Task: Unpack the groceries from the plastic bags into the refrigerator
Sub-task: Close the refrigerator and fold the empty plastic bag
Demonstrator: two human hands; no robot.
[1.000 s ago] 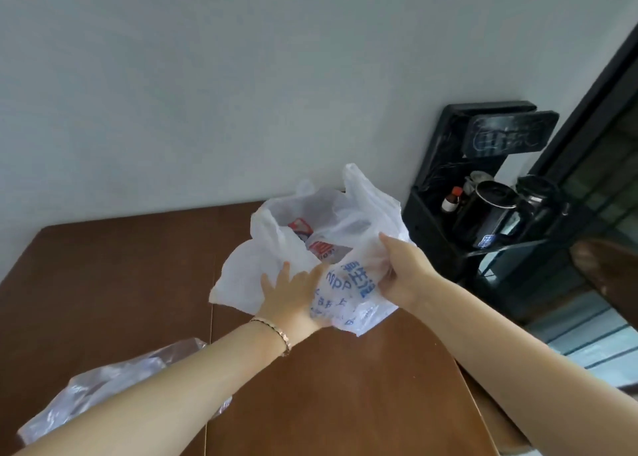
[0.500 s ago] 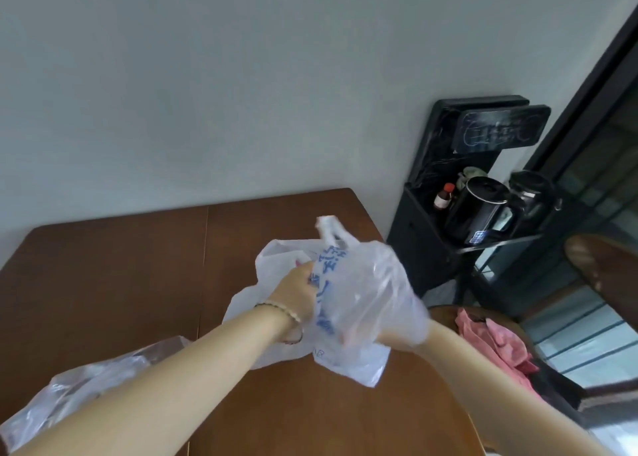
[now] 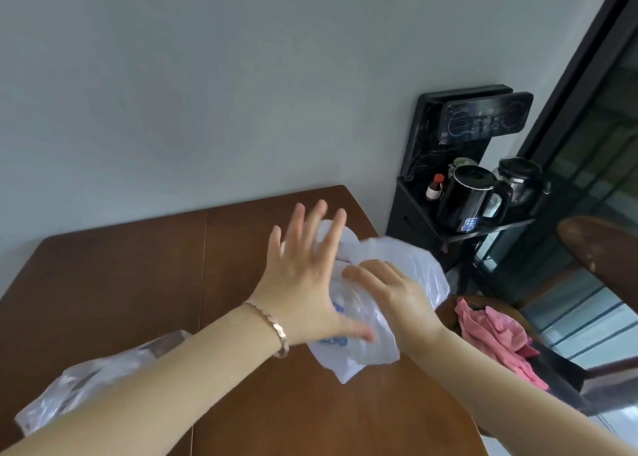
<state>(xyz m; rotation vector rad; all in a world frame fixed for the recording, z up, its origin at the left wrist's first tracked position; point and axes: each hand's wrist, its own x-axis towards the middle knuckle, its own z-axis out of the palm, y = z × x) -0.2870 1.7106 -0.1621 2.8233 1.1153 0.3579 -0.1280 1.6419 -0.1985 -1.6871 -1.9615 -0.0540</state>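
Note:
A white plastic bag [image 3: 366,348] with blue print lies crumpled on the brown wooden table [image 3: 138,276] near its right edge. My left hand [image 3: 303,276] hovers over the bag's left side with fingers spread straight, the thumb against the plastic. My right hand [image 3: 393,293] grips the bag's upper right part, fingers curled into the plastic. What is inside the bag is hidden. A second, clear plastic bag [image 3: 79,383] lies at the table's front left, partly behind my left forearm.
A black stand [image 3: 414,220] with a black kettle [image 3: 473,196], a glass pot [image 3: 521,179] and a small brown bottle [image 3: 435,188] is against the wall on the right. A pink cloth [image 3: 497,338] lies on a dark chair beside the table. Glass door at far right.
The bag has been pressed down and bunched closer to the table's right edge. My left hand let go of it and spread open; my right hand moved onto its top.

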